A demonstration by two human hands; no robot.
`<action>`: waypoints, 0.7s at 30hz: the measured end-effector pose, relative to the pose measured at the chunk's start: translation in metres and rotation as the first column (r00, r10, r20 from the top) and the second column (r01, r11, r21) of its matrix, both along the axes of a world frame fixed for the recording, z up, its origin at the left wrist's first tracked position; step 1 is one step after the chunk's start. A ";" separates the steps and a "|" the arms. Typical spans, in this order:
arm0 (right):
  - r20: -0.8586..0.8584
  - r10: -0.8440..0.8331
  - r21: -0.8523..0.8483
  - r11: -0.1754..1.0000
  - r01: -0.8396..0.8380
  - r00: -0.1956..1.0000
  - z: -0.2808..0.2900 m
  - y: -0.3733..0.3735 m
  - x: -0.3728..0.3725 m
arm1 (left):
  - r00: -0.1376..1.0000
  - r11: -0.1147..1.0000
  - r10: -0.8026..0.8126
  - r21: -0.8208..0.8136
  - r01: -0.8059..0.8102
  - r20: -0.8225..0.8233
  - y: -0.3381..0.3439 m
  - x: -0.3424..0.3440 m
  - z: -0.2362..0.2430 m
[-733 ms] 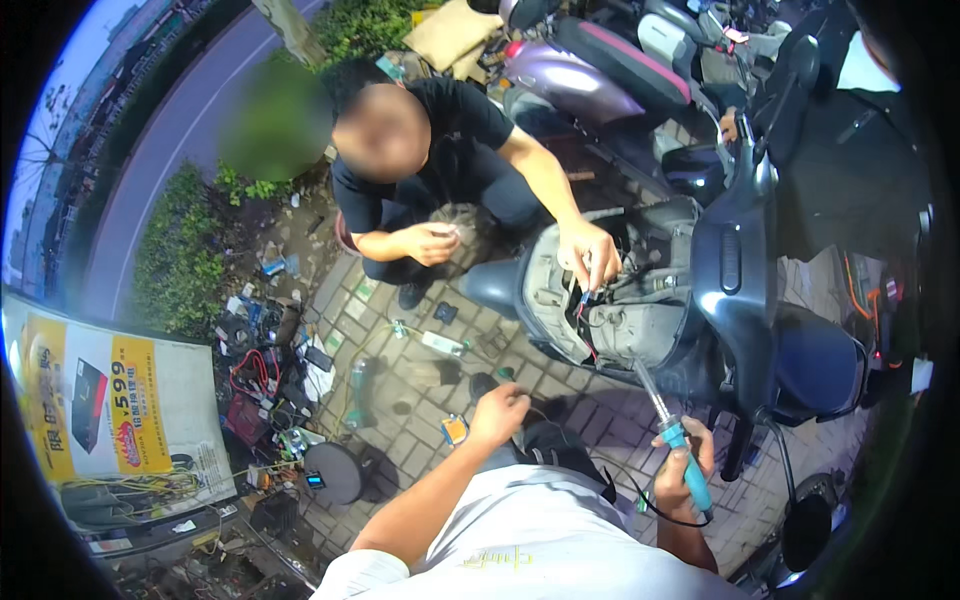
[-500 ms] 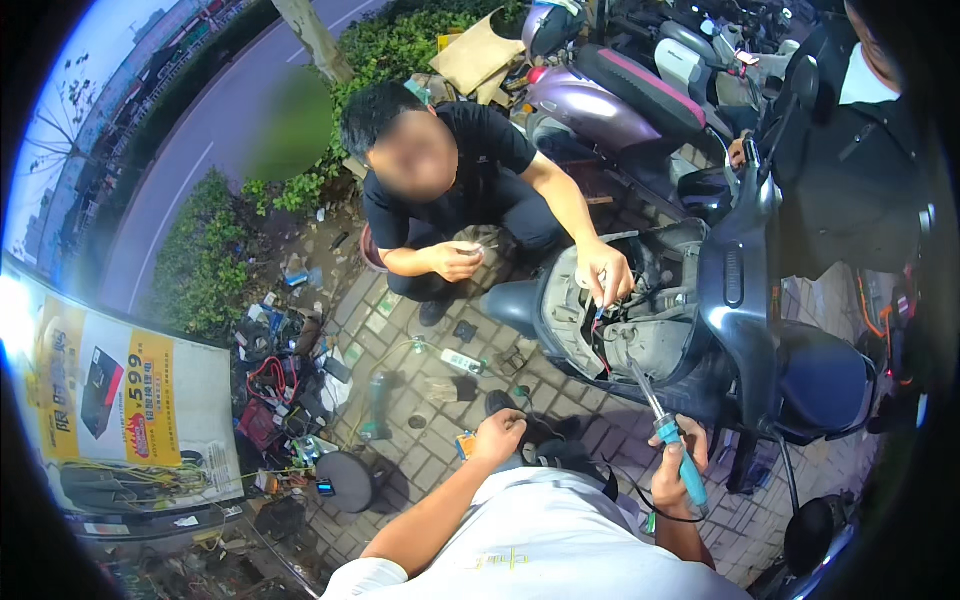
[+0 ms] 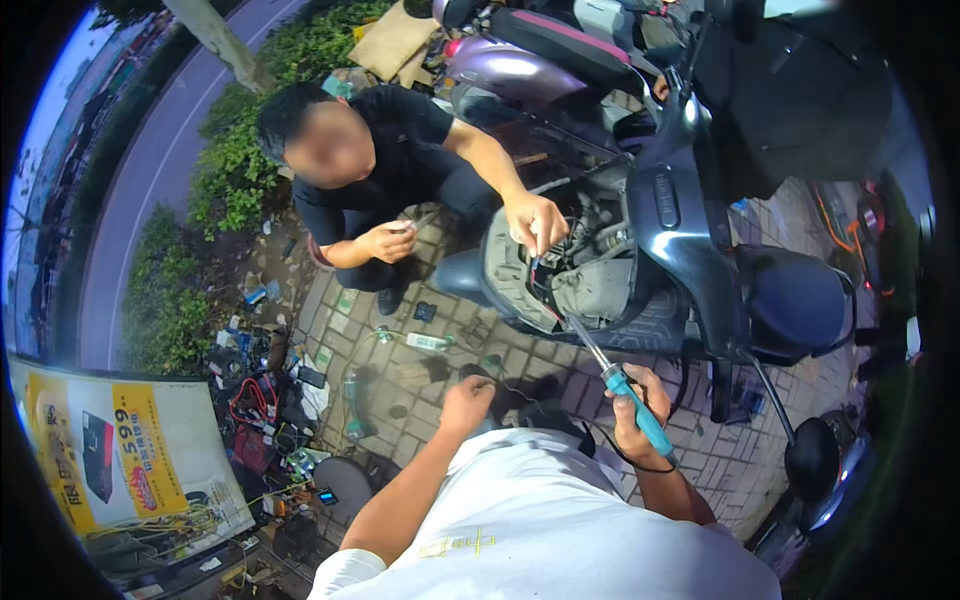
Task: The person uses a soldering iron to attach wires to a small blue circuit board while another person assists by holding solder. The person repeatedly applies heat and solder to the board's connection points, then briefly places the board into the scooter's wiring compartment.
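Observation:
In my right hand is a soldering iron with a teal handle and a long metal shaft. Its tip points into the opened body of a dark scooter, close to thin red and dark wires; I cannot tell whether it touches them. My left hand is closed in front of my white shirt, and anything inside it is hidden. Across from me a person crouches, one hand pinching a wire end over the scooter's opening. That person's other hand holds something small and pale.
A power strip and cable lie on the paving. To the left are a round black stool, a heap of parts and cables, and a yellow-and-white sign board. Another scooter stands behind; a mirror juts out at right.
The whole view has shifted, so the scene sits further left and slightly tilted. The soldering iron stays in my right hand, still pointing into the scooter; my left hand remains closed.

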State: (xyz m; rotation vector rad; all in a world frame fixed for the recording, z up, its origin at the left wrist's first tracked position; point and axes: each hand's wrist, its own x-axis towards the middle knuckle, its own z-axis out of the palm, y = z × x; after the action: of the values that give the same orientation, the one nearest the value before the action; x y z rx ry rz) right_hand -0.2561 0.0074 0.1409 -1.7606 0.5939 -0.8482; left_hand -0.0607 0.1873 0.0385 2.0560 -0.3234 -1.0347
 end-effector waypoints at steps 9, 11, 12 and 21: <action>0.006 -0.044 -0.076 0.996 0.044 0.999 0.002 -0.009 -0.002 | 0.993 0.991 -0.121 -0.054 0.121 0.016 -0.039 0.005 0.012; -0.027 -0.037 -0.082 0.996 0.035 0.999 0.004 -0.006 -0.005 | 0.976 0.968 -0.197 -0.138 0.209 0.098 -0.091 0.024 0.031; -0.116 -0.031 -0.064 0.998 0.024 0.993 0.011 -0.005 -0.006 | 0.983 0.975 -0.184 -0.123 0.183 0.008 -0.108 0.038 0.039; 0.039 -0.109 -0.100 0.989 0.112 0.993 0.001 -0.002 -0.010 | 0.983 0.988 0.028 -0.142 -0.054 -0.180 -0.053 0.019 -0.025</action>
State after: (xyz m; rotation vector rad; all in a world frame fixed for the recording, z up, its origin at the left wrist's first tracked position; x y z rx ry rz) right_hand -0.2663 0.0059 0.1419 -1.8148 0.6404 -0.9982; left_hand -0.0420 0.1347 0.0137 1.8185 -0.2561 -1.1265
